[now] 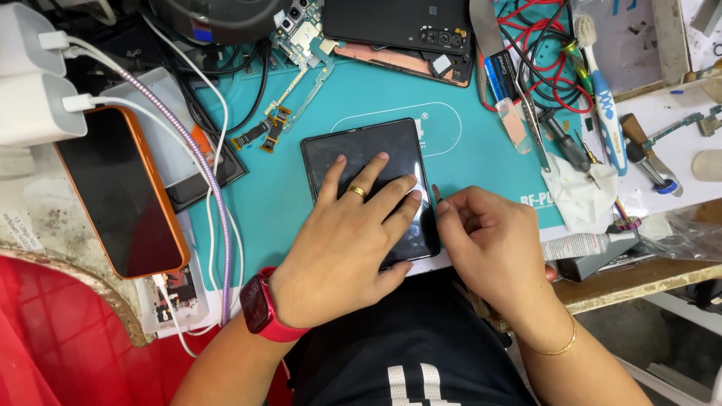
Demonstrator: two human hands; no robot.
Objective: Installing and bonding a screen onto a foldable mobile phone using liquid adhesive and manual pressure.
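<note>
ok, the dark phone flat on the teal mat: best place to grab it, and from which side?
By the two long edges of the dark phone, coming from the far end. It lies flat on the teal mat, so only the thin edges offer grip. The left hand covers the near half and the right hand works at the right edge; the far end is bare.

Teal mat [466,162] under black phone [361,154]

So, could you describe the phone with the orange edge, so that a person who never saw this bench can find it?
Start from the teal work mat in the middle of the bench and look past its left edge. There lies the orange-edged phone, dark screen up, beside two white chargers. Unlike the black device under the left hand, nobody touches it.
</note>
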